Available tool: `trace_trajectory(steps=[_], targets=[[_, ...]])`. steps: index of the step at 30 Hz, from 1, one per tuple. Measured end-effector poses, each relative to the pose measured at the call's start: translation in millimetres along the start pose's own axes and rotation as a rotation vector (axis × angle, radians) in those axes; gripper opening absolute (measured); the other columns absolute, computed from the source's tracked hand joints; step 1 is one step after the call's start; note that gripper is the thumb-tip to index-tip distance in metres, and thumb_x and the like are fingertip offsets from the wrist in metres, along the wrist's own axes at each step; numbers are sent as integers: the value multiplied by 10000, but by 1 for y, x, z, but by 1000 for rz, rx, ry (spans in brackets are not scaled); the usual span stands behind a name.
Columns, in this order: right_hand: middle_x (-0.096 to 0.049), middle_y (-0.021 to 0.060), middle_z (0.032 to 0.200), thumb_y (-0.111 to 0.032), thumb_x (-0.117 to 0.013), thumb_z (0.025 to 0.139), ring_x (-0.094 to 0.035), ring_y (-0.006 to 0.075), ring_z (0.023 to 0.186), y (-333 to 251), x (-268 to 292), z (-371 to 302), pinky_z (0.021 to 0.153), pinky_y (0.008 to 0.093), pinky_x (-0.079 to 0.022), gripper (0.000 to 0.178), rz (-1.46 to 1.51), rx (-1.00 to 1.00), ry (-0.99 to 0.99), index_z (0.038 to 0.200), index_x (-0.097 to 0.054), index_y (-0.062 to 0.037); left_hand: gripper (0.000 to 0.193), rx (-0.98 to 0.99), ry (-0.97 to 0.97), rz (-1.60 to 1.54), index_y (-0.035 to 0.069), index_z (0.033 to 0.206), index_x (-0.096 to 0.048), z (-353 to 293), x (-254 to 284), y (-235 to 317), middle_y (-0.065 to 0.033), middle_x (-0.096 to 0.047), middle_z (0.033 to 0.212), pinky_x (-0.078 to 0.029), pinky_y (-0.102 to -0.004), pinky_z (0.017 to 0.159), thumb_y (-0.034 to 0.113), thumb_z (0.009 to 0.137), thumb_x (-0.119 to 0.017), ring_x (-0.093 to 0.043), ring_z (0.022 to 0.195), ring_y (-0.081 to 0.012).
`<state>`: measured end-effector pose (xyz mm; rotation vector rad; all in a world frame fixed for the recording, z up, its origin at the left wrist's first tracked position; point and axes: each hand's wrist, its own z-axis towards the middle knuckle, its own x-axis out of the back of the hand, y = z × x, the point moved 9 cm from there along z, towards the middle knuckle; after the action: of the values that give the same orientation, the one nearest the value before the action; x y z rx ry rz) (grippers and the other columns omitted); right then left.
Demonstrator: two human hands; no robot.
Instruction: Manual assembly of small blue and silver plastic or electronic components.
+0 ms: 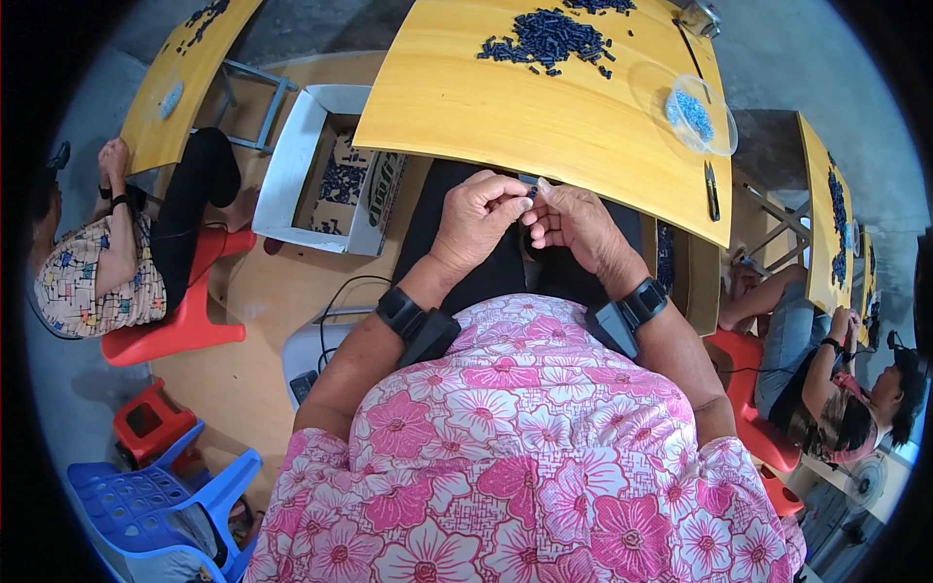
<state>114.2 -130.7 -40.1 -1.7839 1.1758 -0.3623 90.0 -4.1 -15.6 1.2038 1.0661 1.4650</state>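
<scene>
Just beyond the table's near edge, above my lap, my two hands meet at the fingertips. My left hand (478,216) is closed in a pinch on a small dark blue tube-like piece (533,192), mostly covered by the fingers. My right hand (580,225) is closed too, thumb and forefinger against the same spot; whatever is between those tips is too small to make out. On the yellow table (437,107) lies a loose pile of similar dark pieces (549,39). A clear round tub (724,136) at the right holds tiny light blue parts (691,119).
Near the table's right corner lies a pair of black-handled snips or tweezers (712,191). A white carton (296,165) with dark pieces stands left of my knees. People sit at tables on both sides. Behind on the left are a blue chair (146,496) and a red stool (155,418).
</scene>
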Motion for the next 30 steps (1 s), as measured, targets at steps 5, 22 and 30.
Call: trace_trajectory(steps=[5,22,30], targets=[[-603,53,780,-320,-555,954,-570,111,643,6,12,5,627,251,-510,326,-22,24,71,963,-628,-2,86,28,-11,12,-11,918,-672,1,-1,-10,-23,-599,823,-494,-209,638,43,855,-651,-582,705,-75],[-643,53,738,-108,-619,900,-590,106,645,-21,12,1,628,233,-503,201,36,286,163,1027,-671,40,147,238,-145,-374,-25,969,-646,0,-11,-28,-38,-642,852,-514,-219,670,103,922,-593,-599,743,-82],[-663,62,765,-120,-640,882,-598,105,646,-21,15,9,639,232,-509,196,-152,211,90,981,-683,43,145,219,-197,-297,-26,969,-641,-3,-13,-25,-38,-636,846,-515,-229,673,99,915,-592,-595,757,-80]])
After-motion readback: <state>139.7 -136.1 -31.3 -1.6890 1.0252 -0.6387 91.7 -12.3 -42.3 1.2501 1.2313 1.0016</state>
